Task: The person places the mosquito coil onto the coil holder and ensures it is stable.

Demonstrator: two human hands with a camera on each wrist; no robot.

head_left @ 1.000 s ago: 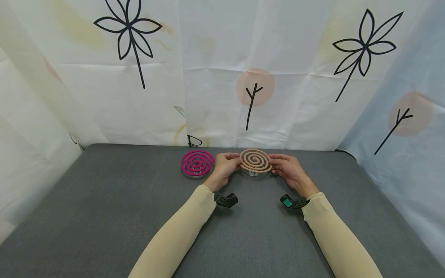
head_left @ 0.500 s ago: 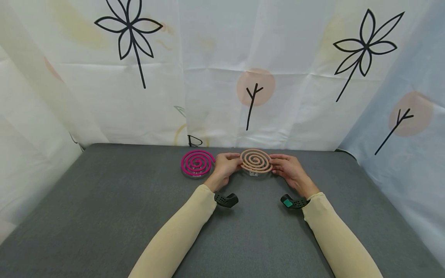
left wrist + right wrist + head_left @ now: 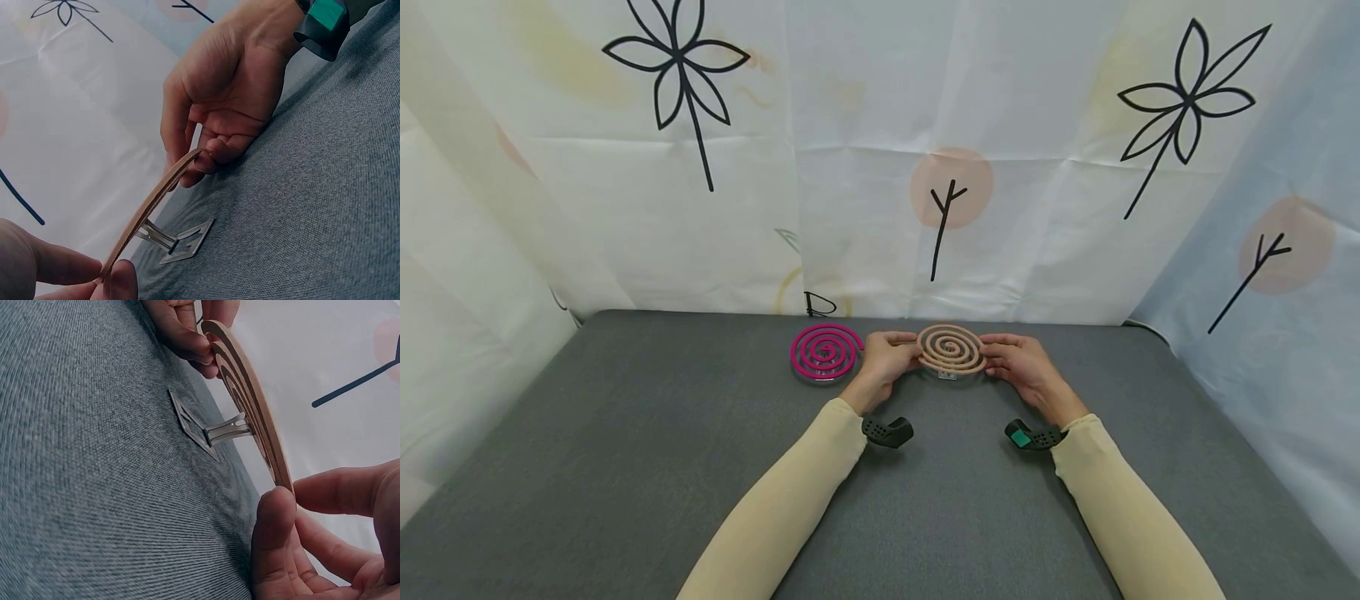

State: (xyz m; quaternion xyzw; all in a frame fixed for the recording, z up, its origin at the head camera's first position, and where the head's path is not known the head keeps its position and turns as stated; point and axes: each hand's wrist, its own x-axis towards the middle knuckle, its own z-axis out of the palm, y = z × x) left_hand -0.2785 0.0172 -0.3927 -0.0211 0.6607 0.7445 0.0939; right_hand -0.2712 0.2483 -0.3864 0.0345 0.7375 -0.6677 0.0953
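A tan mosquito coil (image 3: 951, 349) lies roughly level on a small metal stand (image 3: 187, 242), whose prongs meet its underside near the middle. My left hand (image 3: 886, 364) pinches the coil's left rim between thumb and fingers. On the opposite rim my right hand (image 3: 1019, 369) pinches it the same way, as the right wrist view shows with the thumb (image 3: 275, 515) below. The stand's flat base (image 3: 192, 428) rests on the grey cloth. To the left of my left hand, a magenta mosquito coil (image 3: 824, 352) sits raised on a support that is mostly hidden.
Grey cloth covers the table (image 3: 625, 467). A white printed curtain (image 3: 865, 208) hangs along the back edge, and more curtain closes off both sides. Black bands (image 3: 887, 432) with protruding camera mounts are on both wrists.
The tan coil sits very slightly lower between my hands than before. Both hands keep their hold and hardly move. The magenta coil stays where it was.
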